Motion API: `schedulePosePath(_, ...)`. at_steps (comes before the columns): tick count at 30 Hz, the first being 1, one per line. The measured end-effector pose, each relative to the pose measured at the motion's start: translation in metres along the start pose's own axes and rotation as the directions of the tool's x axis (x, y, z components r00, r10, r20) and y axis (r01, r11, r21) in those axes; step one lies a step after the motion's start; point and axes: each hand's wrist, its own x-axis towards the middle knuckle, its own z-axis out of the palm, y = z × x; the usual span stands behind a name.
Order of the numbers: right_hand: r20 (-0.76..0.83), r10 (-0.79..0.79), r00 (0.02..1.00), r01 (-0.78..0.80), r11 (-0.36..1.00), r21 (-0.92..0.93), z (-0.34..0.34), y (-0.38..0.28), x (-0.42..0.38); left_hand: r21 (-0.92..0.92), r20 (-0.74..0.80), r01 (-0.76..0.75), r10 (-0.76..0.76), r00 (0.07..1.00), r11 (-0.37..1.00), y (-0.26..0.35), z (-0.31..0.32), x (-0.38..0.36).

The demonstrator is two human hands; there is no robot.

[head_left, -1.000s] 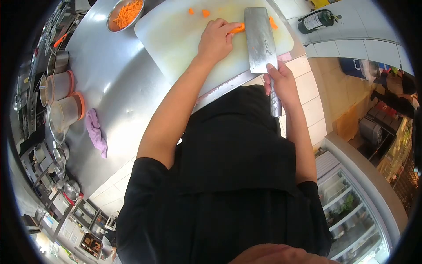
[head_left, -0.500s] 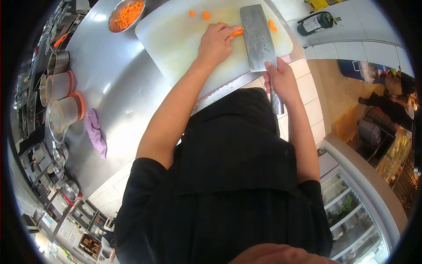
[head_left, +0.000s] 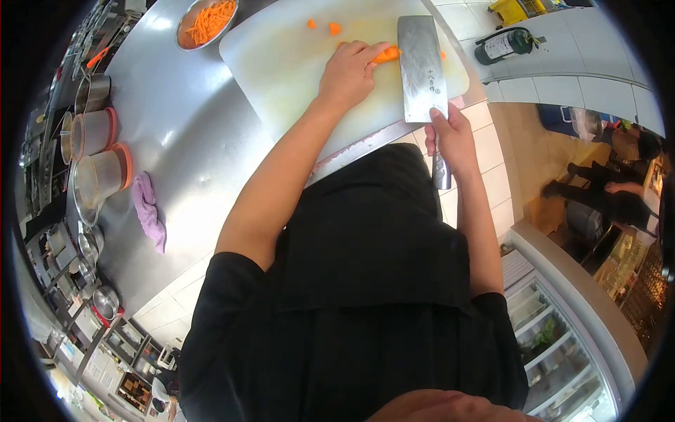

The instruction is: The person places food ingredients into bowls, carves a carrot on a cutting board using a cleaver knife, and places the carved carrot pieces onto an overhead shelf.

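My left hand (head_left: pixel 347 76) presses a piece of carrot (head_left: pixel 386 55) onto the white cutting board (head_left: pixel 281 77), its fingers closed on the carrot. In my right hand (head_left: pixel 451 133) is a cleaver (head_left: pixel 422 74), gripped by its metal handle with the thumb on the blade's heel. The broad blade stands just right of the carrot and seems to touch its end. Behind the blade, most of another orange bit is hidden. Two small carrot chunks (head_left: pixel 335 29) lie farther back on the board.
A metal bowl of carrot strips (head_left: pixel 209 22) stands left of the board on the steel table (head_left: pixel 183 126). A purple cloth (head_left: pixel 148 211) lies nearer me. Lidded containers (head_left: pixel 98 172) line the table's left side. A fire extinguisher (head_left: pixel 505 46) is at the right, and another person (head_left: pixel 612 190) is beyond.
The cleaver has shifted slightly right and toward me, its blade now covering most of the orange piece on the right. More of the carrot shows beside my left fingers.
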Motion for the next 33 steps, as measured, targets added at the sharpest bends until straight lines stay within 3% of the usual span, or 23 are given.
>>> schedulePosePath(13, 0.013, -0.010, 1.000, 0.010, 1.000, 0.010, 0.010, 0.002, 0.001, 0.022, 0.040, 0.021, -0.022, 0.999, 1.000, -0.003, 0.001, 0.001)
schedulePosePath(25, 0.053, 0.022, 0.998, -0.011, 0.982, -0.190, 0.010, -0.031, 0.003, -0.037, -0.001, -0.007, 0.007, 1.000, 0.999, 0.003, -0.002, 0.000)
schedulePosePath(28, -0.002, -0.009, 1.000, 0.009, 0.995, -0.103, 0.005, -0.034, -0.001, -0.067, -0.069, 0.064, -0.069, 0.995, 0.996, 0.004, -0.003, -0.002)
schedulePosePath(33, 0.013, 0.071, 0.997, -0.071, 0.996, -0.056, 0.003, -0.032, -0.002, -0.024, -0.087, -0.043, 0.041, 0.995, 0.999, -0.001, -0.001, -0.001)
